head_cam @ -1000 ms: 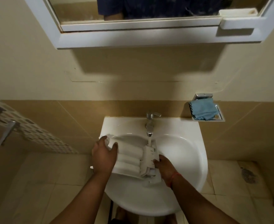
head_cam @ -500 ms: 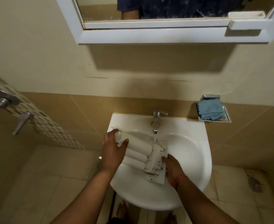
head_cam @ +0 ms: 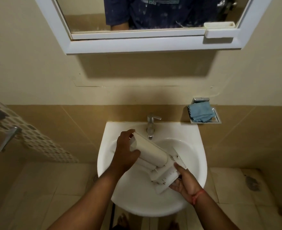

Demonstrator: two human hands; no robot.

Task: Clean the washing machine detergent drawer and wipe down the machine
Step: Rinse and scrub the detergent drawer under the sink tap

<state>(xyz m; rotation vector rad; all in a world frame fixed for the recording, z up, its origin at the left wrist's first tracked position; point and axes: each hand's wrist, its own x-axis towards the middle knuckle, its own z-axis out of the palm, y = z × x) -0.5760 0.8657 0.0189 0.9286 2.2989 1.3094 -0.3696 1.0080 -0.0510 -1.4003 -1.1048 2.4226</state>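
Note:
The white detergent drawer (head_cam: 151,155) is held tilted over the white sink (head_cam: 193,156), its underside up, one end raised toward the tap (head_cam: 151,126). My left hand (head_cam: 126,150) grips the raised upper-left end with fingers wrapped round it. My right hand (head_cam: 184,181) holds the lower front panel end from below at the sink's right side. No water stream is visible from the tap.
A folded blue cloth (head_cam: 200,112) lies in a metal wall soap dish (head_cam: 217,119) right of the sink. A white-framed mirror (head_cam: 137,42) hangs above. Shower fittings (head_cam: 9,137) stick out from the left wall. Tiled floor surrounds the sink.
The drawer has been tipped up and turned, its left end lifted toward the tap and its front end lowered to the right. Both hands kept their hold. The water stream no longer shows.

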